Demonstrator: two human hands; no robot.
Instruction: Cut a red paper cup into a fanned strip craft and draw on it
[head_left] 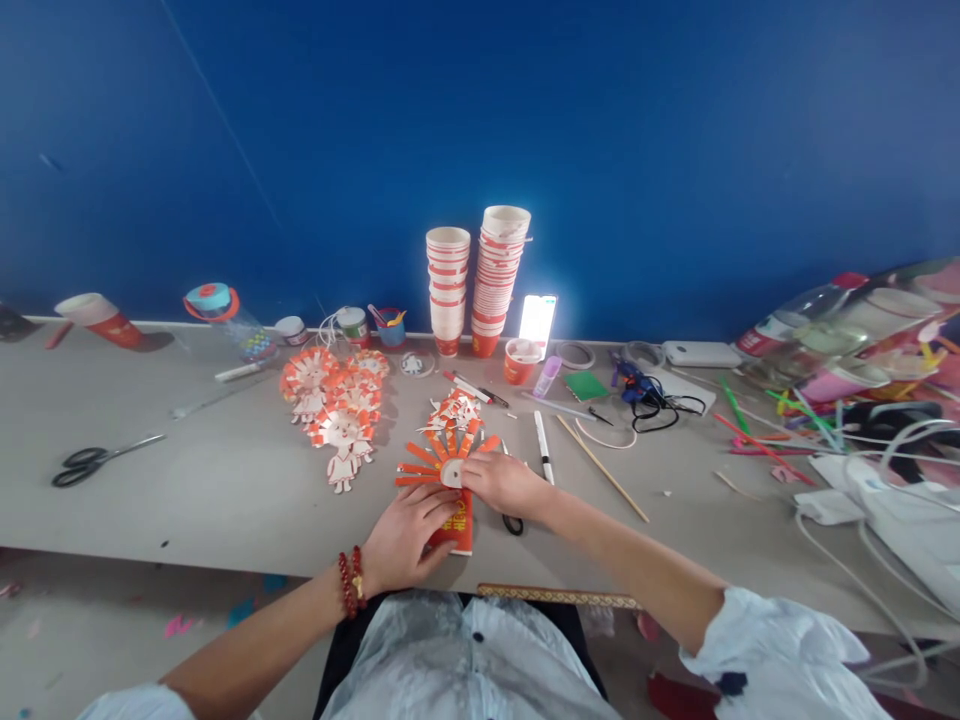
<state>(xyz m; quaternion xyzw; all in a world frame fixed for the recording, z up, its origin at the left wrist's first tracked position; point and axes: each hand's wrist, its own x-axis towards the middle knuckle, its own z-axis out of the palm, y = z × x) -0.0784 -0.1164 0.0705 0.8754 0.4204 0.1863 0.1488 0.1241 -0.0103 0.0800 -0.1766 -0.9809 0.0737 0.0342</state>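
Observation:
In front of me lies a cut paper cup (452, 472), its orange strips fanned out like rays around a white disc. Below it is a flat red packet (461, 530) with yellow characters. My left hand (411, 532) rests flat over the packet's left side, fingers stretched, fingertips near the white disc. The fingers of my right hand (504, 483) are bent together on the right side of the fanned strips, partly hiding them. Scissors (513, 523) lie partly beneath my right hand. Small orange and white paper scraps (456, 408) are piled just behind the cup.
Several paper dolls (343, 432) with orange fringes overlap at left, with black scissors (88, 462) farther out. Two tall cup stacks (448, 290) and a lit phone (537, 325) stand behind. A marker (543, 447), a wooden stick (602, 468) and a cluttered heap (847, 360) are right.

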